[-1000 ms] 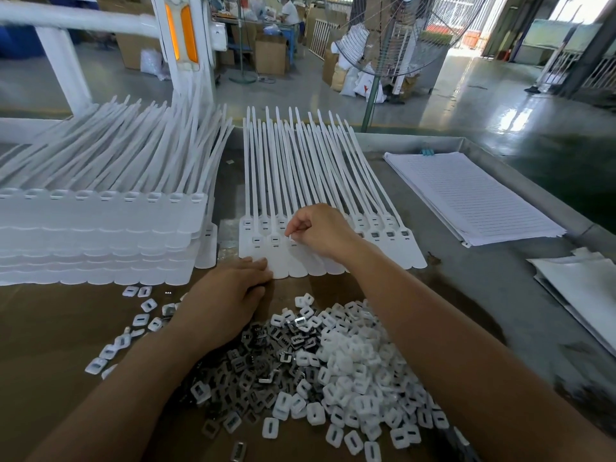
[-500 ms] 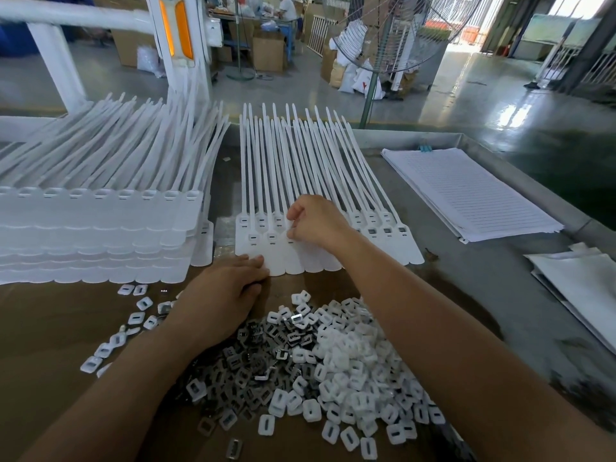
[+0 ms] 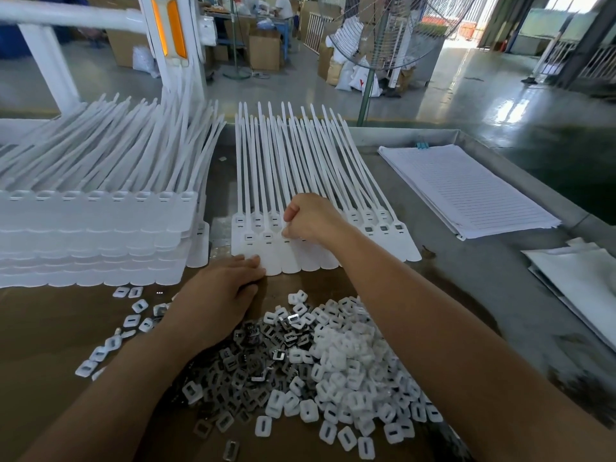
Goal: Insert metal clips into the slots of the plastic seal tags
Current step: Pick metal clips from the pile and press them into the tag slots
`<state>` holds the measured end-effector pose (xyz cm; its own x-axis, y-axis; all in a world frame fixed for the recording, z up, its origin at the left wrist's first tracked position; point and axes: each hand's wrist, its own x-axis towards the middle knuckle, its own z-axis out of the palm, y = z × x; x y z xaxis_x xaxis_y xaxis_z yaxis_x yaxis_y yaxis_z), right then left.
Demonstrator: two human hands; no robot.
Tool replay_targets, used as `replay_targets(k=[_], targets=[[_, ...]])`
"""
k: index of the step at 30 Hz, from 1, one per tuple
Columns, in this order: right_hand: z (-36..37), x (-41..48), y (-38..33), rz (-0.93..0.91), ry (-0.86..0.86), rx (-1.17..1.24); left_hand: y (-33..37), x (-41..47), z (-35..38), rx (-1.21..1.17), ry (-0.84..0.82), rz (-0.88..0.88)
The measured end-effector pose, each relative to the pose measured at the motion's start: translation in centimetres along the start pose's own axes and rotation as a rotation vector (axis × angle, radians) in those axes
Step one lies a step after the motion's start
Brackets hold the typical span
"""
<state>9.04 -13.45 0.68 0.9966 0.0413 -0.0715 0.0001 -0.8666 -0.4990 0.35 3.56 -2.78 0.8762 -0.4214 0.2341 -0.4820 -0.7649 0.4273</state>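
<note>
I log, on right side of grey metal table (image 3: 493,261): stack of lined white paper sheets (image 3: 466,188), small blue clip (image 3: 422,146) at its far corner. Nearer me, at right edge: pile of plain white folded sheets (image 3: 580,281). Brown cardboard sheet (image 3: 40,331) covers table's near part. Beyond table: pedestal fan with wire cage (image 3: 383,35); white metal frame with orange reflector strips (image 3: 168,28) at left; brown cardboard boxes (image 3: 265,51) and white sacks (image 3: 358,76) on glossy grey floor (image 3: 483,105). Person at distant bench (image 3: 283,5), too small for detail.

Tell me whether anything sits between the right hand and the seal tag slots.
Nothing visible does. The right hand rests on the row of seal tags, curled fingertips at a slot. The left hand touches the row's near edge. Any clip under the fingers is hidden.
</note>
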Motion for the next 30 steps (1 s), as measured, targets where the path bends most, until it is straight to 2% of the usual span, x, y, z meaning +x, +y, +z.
replay_targets(k=[4,9,16,19,30], targets=[[-0.3,-0.7,0.7,-0.060,-0.023,0.117,0.0,0.1,-0.1,-0.003,-0.007,0.000],[-2.2,-2.0,1.1,-0.043,-0.197,0.357,0.0,0.2,-0.2,-0.010,-0.008,-0.008],[-4.3,-5.8,2.4,-0.141,-0.212,0.230,0.0,0.3,0.0,-0.002,-0.019,-0.011],[-4.9,-7.7,3.6,-0.163,-0.272,0.145,-0.1,0.3,0.1,0.001,-0.016,-0.023],[-5.4,-10.1,7.3,-0.093,-0.392,0.133,0.0,0.4,0.3,0.024,-0.019,-0.019]])
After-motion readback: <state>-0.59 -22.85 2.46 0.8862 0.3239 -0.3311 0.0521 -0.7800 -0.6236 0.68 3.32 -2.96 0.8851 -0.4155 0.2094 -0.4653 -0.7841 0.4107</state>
